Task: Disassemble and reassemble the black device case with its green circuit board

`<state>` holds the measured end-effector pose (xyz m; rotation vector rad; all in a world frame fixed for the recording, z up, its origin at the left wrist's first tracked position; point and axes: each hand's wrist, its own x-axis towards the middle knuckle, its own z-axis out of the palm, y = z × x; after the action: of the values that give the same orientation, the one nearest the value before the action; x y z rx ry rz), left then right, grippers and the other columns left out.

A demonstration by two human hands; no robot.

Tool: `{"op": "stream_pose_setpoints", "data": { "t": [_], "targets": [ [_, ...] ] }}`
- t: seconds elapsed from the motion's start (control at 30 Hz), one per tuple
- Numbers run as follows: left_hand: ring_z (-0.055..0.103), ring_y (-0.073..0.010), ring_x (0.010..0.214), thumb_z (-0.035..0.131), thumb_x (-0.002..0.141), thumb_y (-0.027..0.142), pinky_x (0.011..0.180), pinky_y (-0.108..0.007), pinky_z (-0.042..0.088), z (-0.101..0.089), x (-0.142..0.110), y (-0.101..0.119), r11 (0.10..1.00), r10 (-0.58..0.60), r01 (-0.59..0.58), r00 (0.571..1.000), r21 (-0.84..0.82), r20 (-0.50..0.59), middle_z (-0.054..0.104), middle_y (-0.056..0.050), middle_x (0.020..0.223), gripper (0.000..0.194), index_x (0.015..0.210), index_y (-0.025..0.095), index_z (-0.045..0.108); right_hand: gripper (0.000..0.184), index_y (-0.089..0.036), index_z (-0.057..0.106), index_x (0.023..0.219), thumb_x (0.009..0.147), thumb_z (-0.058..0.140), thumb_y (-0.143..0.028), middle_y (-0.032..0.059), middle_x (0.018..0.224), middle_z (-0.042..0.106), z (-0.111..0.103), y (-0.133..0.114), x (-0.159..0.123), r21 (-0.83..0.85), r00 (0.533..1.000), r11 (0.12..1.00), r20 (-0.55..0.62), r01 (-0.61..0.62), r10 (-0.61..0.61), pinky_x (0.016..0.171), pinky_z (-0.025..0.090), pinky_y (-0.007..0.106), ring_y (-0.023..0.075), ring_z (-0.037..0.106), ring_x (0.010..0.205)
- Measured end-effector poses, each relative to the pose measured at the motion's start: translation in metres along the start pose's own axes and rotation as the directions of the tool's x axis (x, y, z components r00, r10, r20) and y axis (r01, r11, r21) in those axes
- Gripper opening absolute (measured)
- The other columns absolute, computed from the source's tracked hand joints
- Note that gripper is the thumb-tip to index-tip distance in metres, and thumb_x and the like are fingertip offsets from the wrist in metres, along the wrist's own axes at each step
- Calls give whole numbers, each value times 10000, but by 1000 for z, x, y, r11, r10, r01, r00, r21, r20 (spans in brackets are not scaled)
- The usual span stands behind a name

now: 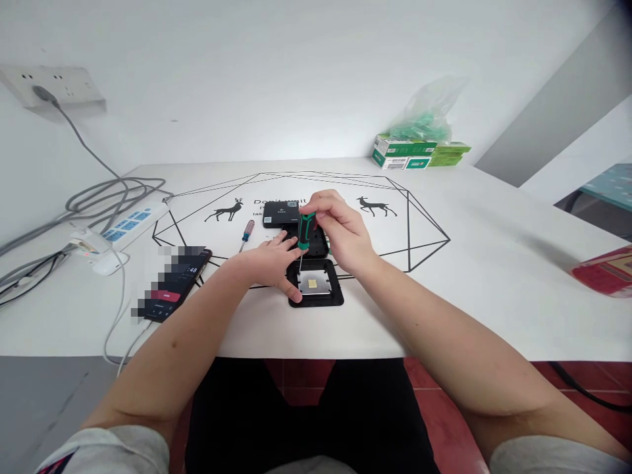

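Note:
My right hand (345,236) is closed around the black and green handle of a screwdriver (307,230). The screwdriver stands nearly upright, its tip at the upper left corner of a silver metal plate (323,284). That plate, with a pale yellow square pad on it, sits inside a square black plastic housing (318,301). With fingers spread, my left hand (266,264) rests at the housing's left side, its thumb on the edge. Just behind lie another black casing part (320,245), partly hidden by my hands, and a black box-shaped cover (277,214) with labels.
A second screwdriver (247,230) lies left of the casing parts. Further left are a phone (190,273) with a cable, a power strip (132,224) and coiled grey cords. Green and white boxes (405,148) under a plastic bag stand at the back right; a red package (605,271) is at far right.

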<state>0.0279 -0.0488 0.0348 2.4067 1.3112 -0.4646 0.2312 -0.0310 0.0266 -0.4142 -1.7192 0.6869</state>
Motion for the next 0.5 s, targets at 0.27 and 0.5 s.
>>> {"op": "stream_pose_setpoints", "data": {
  "t": [0.27, 0.5],
  "targets": [
    [-41, -483, 1740, 778, 707, 902, 1365, -659, 215, 2, 1, -1, 999, 27, -28, 999, -32, -28, 63, -145, 1904, 1398, 1821, 268, 218, 348, -310, 711, 1075, 862, 898, -514, 1, 1024, 736, 12, -7, -7, 43, 994, 995, -53, -93, 96, 846, 639, 401, 188, 694, 925],
    [-82, -494, 1735, 761, 707, 928, 1365, -688, 176, 1, 1, 0, 1000, 24, -24, 999, 1, -23, 29, -160, 1902, 1420, 1823, 243, 213, 281, -318, 578, 1231, 1055, 657, -523, 30, 1181, 778, 11, -8, -8, 224, 963, 937, 55, -269, 264, 924, 679, 434, 186, 783, 955]
  ]
}}
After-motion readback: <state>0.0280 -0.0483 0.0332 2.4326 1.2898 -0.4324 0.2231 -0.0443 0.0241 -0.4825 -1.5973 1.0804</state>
